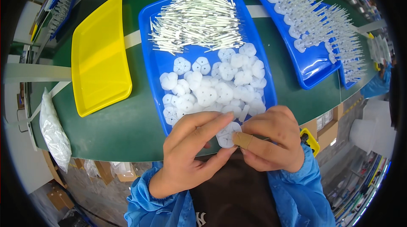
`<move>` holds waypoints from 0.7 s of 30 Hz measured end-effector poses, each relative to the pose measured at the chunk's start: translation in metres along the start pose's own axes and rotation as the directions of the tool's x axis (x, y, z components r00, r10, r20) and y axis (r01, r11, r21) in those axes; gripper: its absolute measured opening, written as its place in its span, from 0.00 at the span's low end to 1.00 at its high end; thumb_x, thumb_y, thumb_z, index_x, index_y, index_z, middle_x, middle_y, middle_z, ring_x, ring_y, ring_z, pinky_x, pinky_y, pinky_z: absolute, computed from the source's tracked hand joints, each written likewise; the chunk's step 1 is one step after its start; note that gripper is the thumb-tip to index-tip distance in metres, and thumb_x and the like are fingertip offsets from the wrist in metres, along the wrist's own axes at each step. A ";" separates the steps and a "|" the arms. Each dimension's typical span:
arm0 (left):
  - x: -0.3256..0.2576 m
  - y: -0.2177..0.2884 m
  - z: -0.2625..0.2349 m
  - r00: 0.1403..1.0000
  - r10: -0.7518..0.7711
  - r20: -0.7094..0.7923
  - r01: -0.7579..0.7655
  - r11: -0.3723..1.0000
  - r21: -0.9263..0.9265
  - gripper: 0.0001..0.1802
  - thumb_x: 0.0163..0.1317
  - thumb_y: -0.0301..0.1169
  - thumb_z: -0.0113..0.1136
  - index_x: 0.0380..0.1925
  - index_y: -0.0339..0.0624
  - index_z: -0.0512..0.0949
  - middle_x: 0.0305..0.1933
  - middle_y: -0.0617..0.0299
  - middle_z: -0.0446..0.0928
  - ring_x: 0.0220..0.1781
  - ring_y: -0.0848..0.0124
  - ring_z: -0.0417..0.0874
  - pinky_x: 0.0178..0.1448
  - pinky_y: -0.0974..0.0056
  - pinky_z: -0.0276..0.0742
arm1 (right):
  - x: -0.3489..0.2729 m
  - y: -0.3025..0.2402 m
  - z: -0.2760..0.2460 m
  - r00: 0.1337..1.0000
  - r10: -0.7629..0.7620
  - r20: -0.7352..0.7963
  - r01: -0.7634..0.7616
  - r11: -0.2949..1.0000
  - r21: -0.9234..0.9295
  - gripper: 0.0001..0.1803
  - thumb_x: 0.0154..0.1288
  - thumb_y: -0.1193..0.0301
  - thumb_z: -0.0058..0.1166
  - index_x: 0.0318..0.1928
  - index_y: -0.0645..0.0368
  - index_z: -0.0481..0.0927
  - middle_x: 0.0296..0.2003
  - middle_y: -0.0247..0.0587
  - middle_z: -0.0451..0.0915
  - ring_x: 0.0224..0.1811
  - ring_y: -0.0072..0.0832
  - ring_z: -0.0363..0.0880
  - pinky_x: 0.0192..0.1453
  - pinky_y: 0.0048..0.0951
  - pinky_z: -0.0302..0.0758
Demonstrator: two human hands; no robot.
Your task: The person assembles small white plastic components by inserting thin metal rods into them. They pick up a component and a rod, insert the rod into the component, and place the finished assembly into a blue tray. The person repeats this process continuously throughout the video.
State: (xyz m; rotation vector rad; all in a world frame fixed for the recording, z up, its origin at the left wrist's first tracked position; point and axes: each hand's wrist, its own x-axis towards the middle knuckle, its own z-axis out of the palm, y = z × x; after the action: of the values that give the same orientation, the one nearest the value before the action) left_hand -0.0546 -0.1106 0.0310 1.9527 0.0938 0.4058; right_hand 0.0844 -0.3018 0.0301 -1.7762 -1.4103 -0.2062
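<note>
We hold one white lobed disc (pixel 224 135) at the near edge of the middle blue tray (pixel 164 60), close to the loose discs (pixel 207 94), which looks meant for short reaches. Left hand (pixel 186 152): thumb near, fingertips far, pinching the disc between them, likely to steady it. Right hand (pixel 273 142): fingers bunched at its right edge, tan wrap (pixel 242 140) against it; can't tell if they pinch anything else. Thin sticks (pixel 195 19) lie far, probably kept separate for clean picking. Stick-bearing discs (pixel 296 15) stand in the right blue tray (pixel 316 74).
</note>
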 end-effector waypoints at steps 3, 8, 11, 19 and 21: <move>-0.001 0.001 0.002 1.000 0.016 -0.021 -0.015 0.999 0.038 0.34 0.52 0.18 0.80 0.64 0.37 0.87 0.60 0.50 0.85 0.50 0.64 0.88 0.43 0.66 0.83 | -0.002 0.000 0.001 1.000 0.009 -0.005 -0.009 1.000 -0.004 0.21 0.52 0.73 0.72 0.50 0.51 0.95 0.42 0.29 0.88 0.37 0.29 0.87 0.43 0.33 0.78; -0.001 0.007 0.004 0.998 -0.002 -0.062 0.005 0.999 0.039 0.35 0.48 0.20 0.83 0.62 0.38 0.89 0.57 0.52 0.88 0.53 0.57 0.88 0.55 0.59 0.84 | -0.005 0.001 0.000 0.999 0.045 0.006 -0.046 0.994 0.096 0.20 0.52 0.74 0.70 0.49 0.53 0.95 0.44 0.33 0.88 0.38 0.31 0.88 0.43 0.34 0.79; -0.001 0.007 0.003 0.998 -0.005 -0.058 0.006 1.000 0.026 0.35 0.48 0.20 0.83 0.62 0.38 0.89 0.58 0.52 0.88 0.53 0.57 0.88 0.54 0.59 0.84 | -0.008 0.002 -0.001 1.000 0.011 0.006 -0.011 0.995 0.100 0.20 0.52 0.74 0.68 0.49 0.53 0.95 0.44 0.35 0.89 0.38 0.32 0.88 0.45 0.35 0.81; 0.000 0.004 0.001 0.998 0.060 -0.003 -0.060 0.997 0.052 0.37 0.49 0.19 0.80 0.64 0.38 0.87 0.60 0.52 0.87 0.53 0.59 0.87 0.49 0.61 0.84 | 0.000 -0.002 -0.003 1.000 0.020 0.015 -0.022 0.996 0.086 0.22 0.49 0.76 0.68 0.48 0.54 0.95 0.41 0.33 0.87 0.37 0.32 0.87 0.44 0.36 0.81; 0.000 0.005 0.003 0.999 0.041 -0.012 -0.041 0.999 0.023 0.38 0.47 0.19 0.81 0.64 0.39 0.88 0.60 0.53 0.87 0.53 0.56 0.88 0.54 0.58 0.84 | 0.001 0.000 -0.001 0.999 0.052 0.009 -0.052 0.997 0.062 0.22 0.49 0.77 0.69 0.48 0.54 0.95 0.40 0.33 0.87 0.36 0.32 0.86 0.43 0.37 0.81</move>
State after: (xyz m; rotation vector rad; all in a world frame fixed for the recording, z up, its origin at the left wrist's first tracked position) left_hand -0.0542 -0.1154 0.0343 1.9771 0.0666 0.4461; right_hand 0.0849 -0.3016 0.0318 -1.7618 -1.3596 -0.1265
